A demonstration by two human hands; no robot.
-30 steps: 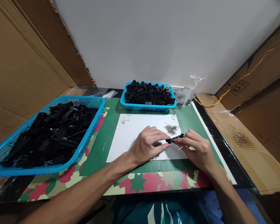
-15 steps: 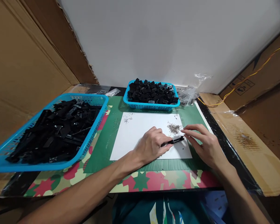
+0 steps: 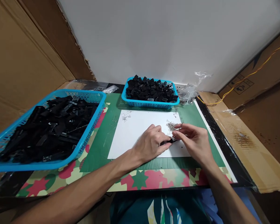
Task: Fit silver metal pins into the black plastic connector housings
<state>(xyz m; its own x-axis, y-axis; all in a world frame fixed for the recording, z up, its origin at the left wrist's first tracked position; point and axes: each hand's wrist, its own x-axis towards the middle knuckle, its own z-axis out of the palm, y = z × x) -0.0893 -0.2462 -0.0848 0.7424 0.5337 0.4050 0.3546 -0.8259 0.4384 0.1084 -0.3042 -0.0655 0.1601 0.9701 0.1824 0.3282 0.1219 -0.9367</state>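
My left hand (image 3: 151, 143) rests on a white sheet of paper (image 3: 135, 130) and pinches a small long black plastic part (image 3: 168, 141). My right hand (image 3: 194, 140) is at the part's right end, its fingertips pinched together there; whether they hold a tiny spring I cannot make out. Just behind the fingers lies a small heap of tiny metal springs (image 3: 172, 125). A few more springs (image 3: 124, 118) lie near the paper's far left corner.
A large blue basket (image 3: 91, 119) of long black parts stands at the left. A smaller blue basket (image 3: 149, 105) of small black pieces stands behind the paper. Clear plastic bags (image 3: 188, 91) lie at the back right. Cardboard walls enclose both sides.
My right hand let go of the black part, reached to the spring heap, then came back to the part's right end. My left hand kept hold of the part.
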